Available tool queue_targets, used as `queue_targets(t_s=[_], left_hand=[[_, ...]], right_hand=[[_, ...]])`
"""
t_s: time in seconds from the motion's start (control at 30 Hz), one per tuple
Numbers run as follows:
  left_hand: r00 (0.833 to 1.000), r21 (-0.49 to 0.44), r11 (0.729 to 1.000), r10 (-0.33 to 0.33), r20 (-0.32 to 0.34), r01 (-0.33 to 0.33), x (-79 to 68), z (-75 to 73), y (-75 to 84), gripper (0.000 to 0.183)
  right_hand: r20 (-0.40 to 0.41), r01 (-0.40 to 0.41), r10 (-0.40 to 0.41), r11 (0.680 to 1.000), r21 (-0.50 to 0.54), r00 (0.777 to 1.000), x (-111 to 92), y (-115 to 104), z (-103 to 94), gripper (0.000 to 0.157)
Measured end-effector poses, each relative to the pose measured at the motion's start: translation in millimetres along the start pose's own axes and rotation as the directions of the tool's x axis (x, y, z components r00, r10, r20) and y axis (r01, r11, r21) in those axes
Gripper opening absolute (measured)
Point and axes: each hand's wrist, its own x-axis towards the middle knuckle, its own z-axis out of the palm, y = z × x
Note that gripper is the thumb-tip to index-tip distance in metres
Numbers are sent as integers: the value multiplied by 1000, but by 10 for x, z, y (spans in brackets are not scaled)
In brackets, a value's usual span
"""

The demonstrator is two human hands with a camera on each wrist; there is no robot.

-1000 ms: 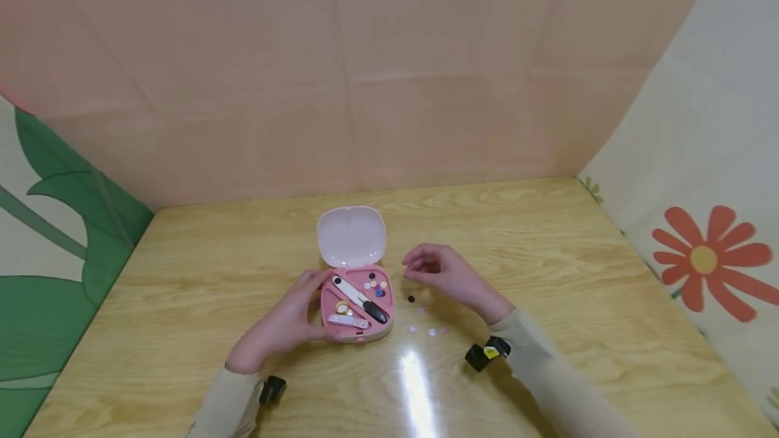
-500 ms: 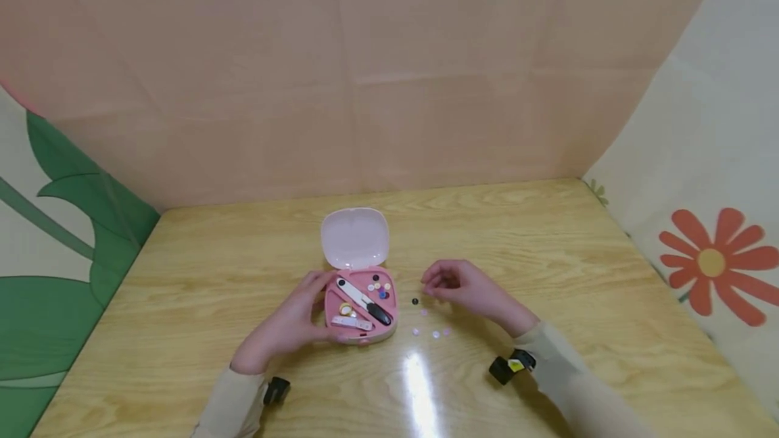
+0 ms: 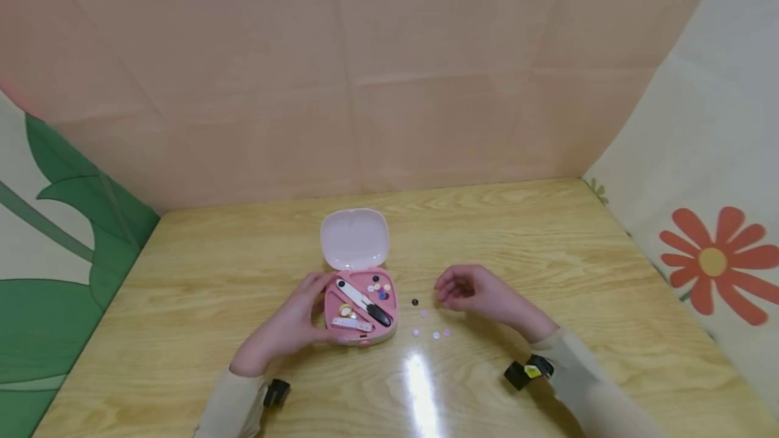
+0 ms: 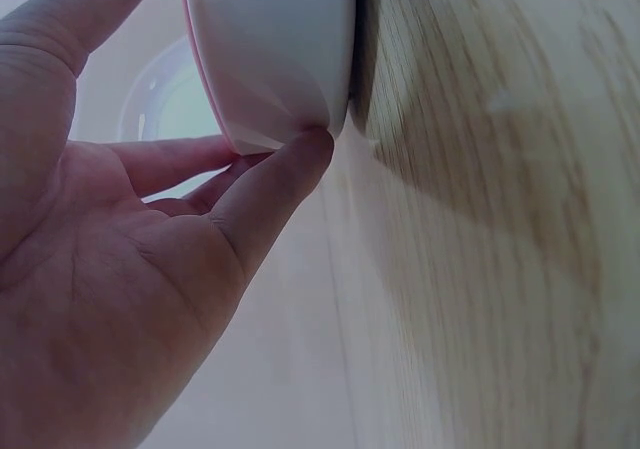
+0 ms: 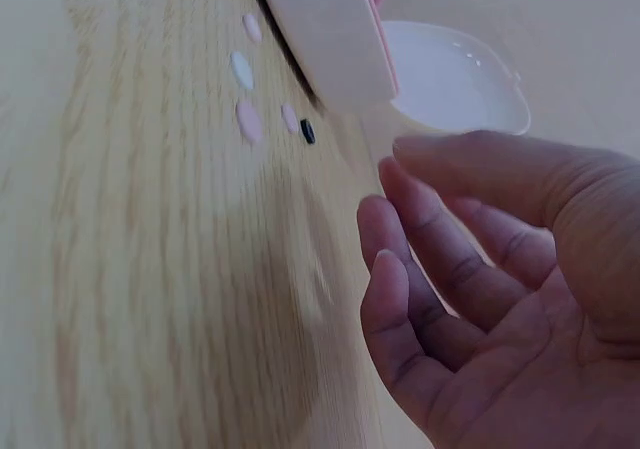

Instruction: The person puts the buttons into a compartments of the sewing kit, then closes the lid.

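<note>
A pink sewing box point(image 3: 328, 303) stands on the table with its pale lid point(image 3: 355, 240) folded back. My left hand point(image 3: 289, 326) grips its left side, thumb at the front and fingers toward the back corner; in the left wrist view the fingertips press the white wall point(image 4: 285, 49). Inside lie thread snips point(image 3: 365, 301) with a black end, a rolled tape-like white strip point(image 3: 351, 324), a small gold-rimmed item point(image 3: 345, 310) and several buttons point(image 3: 382, 295). My right hand point(image 3: 481, 293) hovers right of the box, fingers loosely curled, nothing between thumb and fingertips.
Between the box and my right hand lie a black button point(image 3: 415, 302) and several pale pink and white ones, among them a white button point(image 5: 241, 70). A fabric backdrop point(image 3: 365, 86) rises behind the wooden table point(image 3: 231, 249). Black wrist cameras sit below both hands.
My right hand has drawn away from the box, to the right and toward me. My left hand keeps its grip on the box, and the loose buttons lie as before.
</note>
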Motion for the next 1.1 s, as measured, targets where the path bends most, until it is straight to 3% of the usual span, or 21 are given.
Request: queue_targets(t_s=[0.27,0.5,0.73,1.1], left_hand=[[1000,-1,1000,24,0,-24,-16,28,-35,102],[1000,24,1000,-16,-6,16,-22,26,-32,102],[1000,31,999,14,-3,-14,2,18,-27,102],[1000,28,1000,-13,-5,13,2,7,-13,102]], right_hand=[[97,-7,3,999,34,995,-86,52,-13,33],[127,-34,34,999,5,991,-112,54,15,31],[115,-25,31,999,-47,993,-109,89,44,33],[110,44,-35,996,-75,993,-117,91,98,31]])
